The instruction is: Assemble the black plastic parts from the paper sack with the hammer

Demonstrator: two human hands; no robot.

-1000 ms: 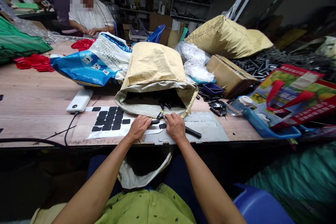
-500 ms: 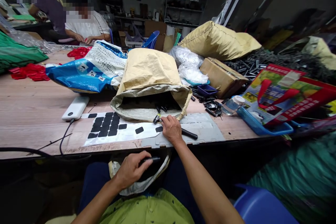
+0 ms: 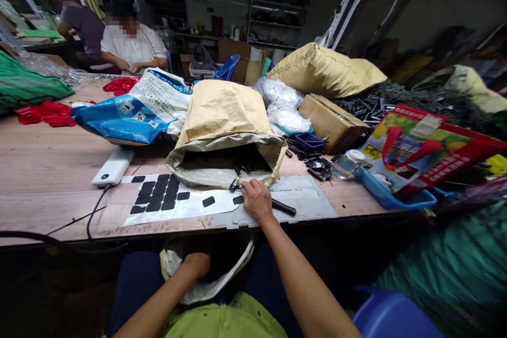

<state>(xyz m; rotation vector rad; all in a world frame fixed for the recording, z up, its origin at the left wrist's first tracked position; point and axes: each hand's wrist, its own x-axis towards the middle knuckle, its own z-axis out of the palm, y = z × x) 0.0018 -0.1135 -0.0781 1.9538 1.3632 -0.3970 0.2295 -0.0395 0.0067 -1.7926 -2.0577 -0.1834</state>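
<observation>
Hammer (image 3: 284,207) slants nearly crosswise, head (image 3: 234,185) pointing left.

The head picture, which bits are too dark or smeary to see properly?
Head view: the sack is black deep inside; head view: the left hand is mostly lost in the dark lower bag; head view: the green cloth at right is smeared; head view: the right hand looks fairly clear.

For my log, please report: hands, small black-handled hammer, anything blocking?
Right hand gripping hammer. Left hand inside open white-lined sack, mostly hidden. Possible obstruction: large open tan sack right by hammer.
</observation>
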